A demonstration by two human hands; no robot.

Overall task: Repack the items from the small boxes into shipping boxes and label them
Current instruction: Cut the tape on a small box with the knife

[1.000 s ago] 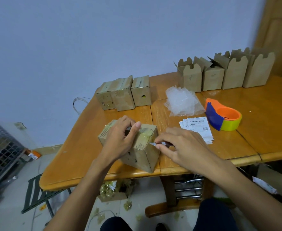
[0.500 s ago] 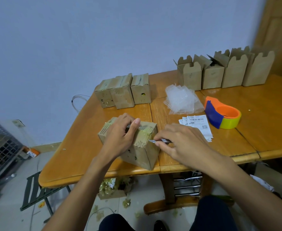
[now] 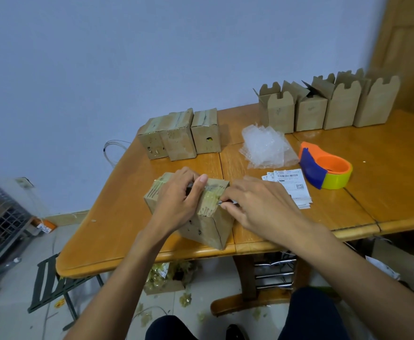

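Taped box (image 3: 202, 225) under left grip (image 3: 176, 200); blade (image 3: 221, 202) in right grip (image 3: 257, 204).

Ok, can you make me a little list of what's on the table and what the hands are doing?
left hand: grips the top of the taped box
right hand: pinches a small blade, its tip against that box's top
back left: three more taped boxes
back right: a row of open boxes
middle: bubble wrap, paper labels, tape dispenser
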